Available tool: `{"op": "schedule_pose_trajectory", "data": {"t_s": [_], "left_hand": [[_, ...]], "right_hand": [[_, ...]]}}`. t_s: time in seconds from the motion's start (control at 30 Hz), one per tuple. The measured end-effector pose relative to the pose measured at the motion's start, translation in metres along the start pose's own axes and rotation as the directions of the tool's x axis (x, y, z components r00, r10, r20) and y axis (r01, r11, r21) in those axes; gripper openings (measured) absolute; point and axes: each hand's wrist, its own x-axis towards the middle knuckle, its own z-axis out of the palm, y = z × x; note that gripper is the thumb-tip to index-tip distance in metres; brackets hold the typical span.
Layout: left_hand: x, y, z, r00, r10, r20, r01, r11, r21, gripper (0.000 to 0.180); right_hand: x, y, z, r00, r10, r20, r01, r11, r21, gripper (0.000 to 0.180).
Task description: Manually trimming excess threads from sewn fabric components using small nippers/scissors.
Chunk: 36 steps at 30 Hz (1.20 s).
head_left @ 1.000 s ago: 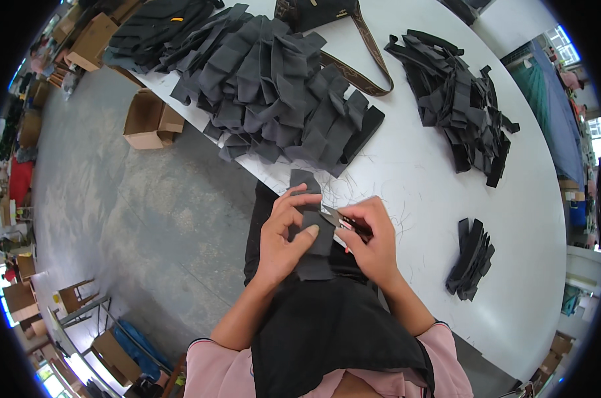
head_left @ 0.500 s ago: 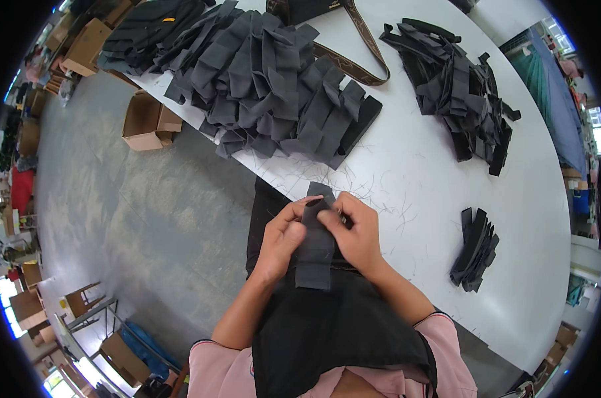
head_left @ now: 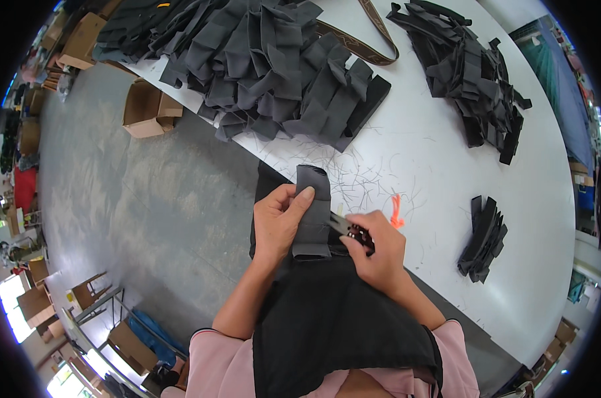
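Note:
My left hand (head_left: 274,222) pinches a dark grey fabric strip (head_left: 313,229) by its left edge, thumb on top. The strip hangs lengthwise over my black apron (head_left: 340,305), its far end by the table edge. Closed in my right hand (head_left: 385,249) is a pair of thread snips (head_left: 341,224), their metal blades pointing left at the strip's right edge. Whether the blades touch the fabric I cannot tell. An orange cord (head_left: 396,211) shows beside my right knuckles.
A large heap of grey fabric strips (head_left: 264,73) covers the far left of the white table (head_left: 433,219). Another pile (head_left: 469,79) lies far right, a small bundle (head_left: 484,239) nearer. Cut threads (head_left: 363,169) litter the tabletop. A cardboard box (head_left: 144,113) stands on the floor.
My hands have parted from the strip's upper part. The right has moved right and nearer me, bringing the snips into view. The strip now lies flatter, held by the left alone.

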Motion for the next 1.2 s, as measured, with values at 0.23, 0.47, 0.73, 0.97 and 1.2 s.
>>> {"op": "schedule_pose_trajectory", "data": {"t_s": [0.23, 0.47, 0.73, 0.97, 1.2], "left_hand": [[0.000, -0.001, 0.003, 0.999, 0.033, -0.030, -0.033, 0.999, 0.010, 0.020], [-0.002, -0.001, 0.002, 0.999, 0.021, -0.040, -0.020, 1.000, 0.024, 0.021], [-0.004, 0.000, 0.005, 0.999, 0.003, -0.034, -0.005, 0.998, -0.061, 0.018], [-0.004, 0.002, 0.005, 0.998, -0.003, -0.059, -0.003, 0.996, -0.091, 0.018], [-0.006, 0.001, 0.008, 0.999, 0.035, -0.027, -0.036, 0.998, -0.052, 0.018]], "right_hand": [[-0.006, 0.001, -0.003, 0.974, -0.227, 0.000, 0.220, 0.941, -0.258, 0.029], [-0.006, 0.000, -0.001, 0.965, -0.261, -0.021, 0.245, 0.929, -0.278, 0.032], [-0.007, -0.001, 0.007, 0.959, -0.272, -0.083, 0.239, 0.929, -0.281, 0.032], [-0.012, 0.000, 0.002, 0.954, -0.290, -0.078, 0.252, 0.914, -0.319, 0.032], [-0.008, -0.002, 0.005, 0.954, -0.286, -0.092, 0.248, 0.923, -0.293, 0.030]]}}
